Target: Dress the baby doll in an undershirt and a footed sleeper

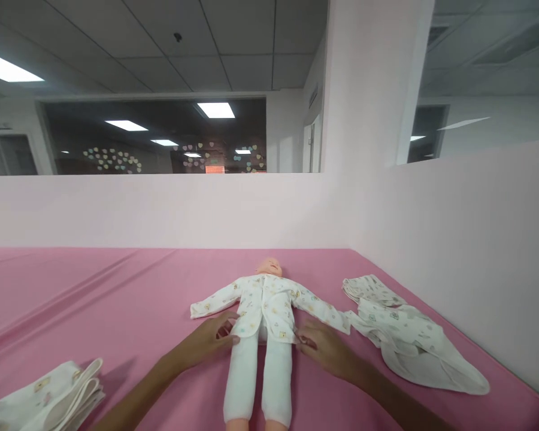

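A baby doll [270, 267] lies on its back, head at the far end and legs towards me. It wears a white baby jacket [251, 305] with small coloured prints, sleeves spread out to both sides, and white trousers [241, 377]. The jacket's front edges part near the hem, where some white shows beneath. My left hand [211, 338] is at the jacket's left lower side, fingers curved and the thumb apart from the forefinger. At the right corner of the hem, my right hand [321, 344] has its fingertips pinched on the jacket's edge.
Pink cloth [153, 311] covers the table, with creases at left. Folded printed baby clothes [54, 395] lie at the near left. More printed white garments [404, 329] are spread at right, against one sleeve's end. Pale walls [161, 209] with windows border the back and right.
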The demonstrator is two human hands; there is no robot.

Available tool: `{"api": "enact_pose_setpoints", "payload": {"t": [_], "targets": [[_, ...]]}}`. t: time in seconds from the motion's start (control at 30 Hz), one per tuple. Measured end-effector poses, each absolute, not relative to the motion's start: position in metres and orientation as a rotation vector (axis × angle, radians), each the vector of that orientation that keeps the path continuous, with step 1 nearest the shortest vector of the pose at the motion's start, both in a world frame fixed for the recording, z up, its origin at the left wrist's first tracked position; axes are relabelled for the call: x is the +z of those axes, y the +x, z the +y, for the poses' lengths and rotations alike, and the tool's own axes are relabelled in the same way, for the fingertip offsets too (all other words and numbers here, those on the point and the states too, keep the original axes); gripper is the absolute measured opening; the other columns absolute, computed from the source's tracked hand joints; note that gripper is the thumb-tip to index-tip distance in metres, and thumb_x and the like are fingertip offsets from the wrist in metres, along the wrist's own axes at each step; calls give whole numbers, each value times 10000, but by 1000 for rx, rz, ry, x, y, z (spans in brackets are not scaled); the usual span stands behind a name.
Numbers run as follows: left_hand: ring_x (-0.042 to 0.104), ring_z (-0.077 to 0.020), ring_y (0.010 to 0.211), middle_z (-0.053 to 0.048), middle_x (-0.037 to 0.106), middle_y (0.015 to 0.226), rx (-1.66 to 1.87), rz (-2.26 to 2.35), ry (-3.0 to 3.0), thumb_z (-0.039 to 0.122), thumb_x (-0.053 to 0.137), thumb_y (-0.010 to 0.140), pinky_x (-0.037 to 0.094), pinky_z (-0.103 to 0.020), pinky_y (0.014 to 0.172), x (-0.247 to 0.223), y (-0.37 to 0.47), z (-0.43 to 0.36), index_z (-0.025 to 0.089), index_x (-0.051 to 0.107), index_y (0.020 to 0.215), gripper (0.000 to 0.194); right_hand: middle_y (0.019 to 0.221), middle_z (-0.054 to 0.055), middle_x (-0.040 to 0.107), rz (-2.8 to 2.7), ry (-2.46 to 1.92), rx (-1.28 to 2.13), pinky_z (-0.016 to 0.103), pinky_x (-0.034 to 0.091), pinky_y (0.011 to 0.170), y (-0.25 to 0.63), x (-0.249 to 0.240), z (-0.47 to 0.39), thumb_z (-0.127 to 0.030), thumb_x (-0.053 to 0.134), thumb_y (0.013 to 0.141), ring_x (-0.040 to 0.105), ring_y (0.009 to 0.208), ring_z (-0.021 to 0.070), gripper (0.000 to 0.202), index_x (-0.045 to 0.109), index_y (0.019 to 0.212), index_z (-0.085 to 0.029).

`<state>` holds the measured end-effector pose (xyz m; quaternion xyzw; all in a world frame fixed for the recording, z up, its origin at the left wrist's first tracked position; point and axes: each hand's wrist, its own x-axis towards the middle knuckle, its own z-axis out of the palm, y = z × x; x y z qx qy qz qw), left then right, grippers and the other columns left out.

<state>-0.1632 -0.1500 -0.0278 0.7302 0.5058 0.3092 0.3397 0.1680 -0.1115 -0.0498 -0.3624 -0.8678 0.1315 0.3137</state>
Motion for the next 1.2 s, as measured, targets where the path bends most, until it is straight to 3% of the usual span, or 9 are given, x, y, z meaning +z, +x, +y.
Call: {"api": "enact_pose_setpoints", "payload": {"t": [0.07,0.13,0.23,0.43,0.67,0.83,1.0,1.07,1.2], "targets": [[581,-216,772,-24,677,846,921,1445,1953,517,519,843,432,-289,725,-29,-159,-144,242,674,857,316,703,-2,598,-2346,-957,270,292,401,605,161,-50,-100,-270,477,896,555,674,188,265,613,671,-238],[572,-214,720,-22,657,762,1030,1548,1992,506,458,871,420,-285,699,-32,-156,-127,231,639,753,350,723,-4,621,-2365,-996,220,286,395,617,154,-49,-84,-212,448,877,574,691,188,240,603,695,-230],[609,-212,747,-33,678,794,993,1758,2076,432,374,926,420,-283,715,-35,-156,-92,222,651,878,350,782,20,665,-2314,-1227,46,289,391,628,147,-47,-57,-183,388,888,616,720,200,251,595,750,-216],[628,-302,1000,-160,687,979,1071,2142,1848,317,369,950,393,-399,883,-34,-146,-33,194,625,994,287,865,85,699,-2189,-1666,-464,326,359,589,134,-57,-16,-259,294,973,680,756,281,281,556,885,-209],[622,-296,1036,-199,666,1065,1085,2230,1600,272,405,940,417,-380,843,-39,-127,-26,141,550,1131,274,882,100,718,-2129,-1741,-135,363,405,604,132,-72,-24,-384,241,963,693,781,319,284,477,1019,-237],[635,-223,921,-118,690,1000,1111,2116,1622,223,438,895,441,-298,731,-32,-129,-67,165,590,1014,201,1067,101,681,-2073,-1608,121,386,456,725,124,-64,-39,-490,235,916,656,923,306,353,487,999,-258],[551,-235,1092,-56,631,1174,1151,2023,2038,156,429,870,381,-357,917,-20,-145,-164,252,600,1105,307,1168,139,589,-2036,-1478,139,397,462,813,114,-68,-45,-477,200,876,589,1059,300,423,527,984,-231],[544,-250,1093,-61,622,1188,1187,2169,2089,202,408,910,369,-390,932,-24,-165,-209,251,597,1127,292,1114,150,581,-2017,-1470,123,410,459,820,112,-70,-46,-481,174,882,578,1052,307,455,534,977,-220],[532,-309,1094,-117,605,1170,1104,2858,1620,264,407,929,368,-451,912,-59,-217,-281,201,607,1102,272,1077,153,575,-1960,-1443,138,414,449,848,109,-73,-48,-451,220,876,564,1046,308,434,553,990,-197]]}}
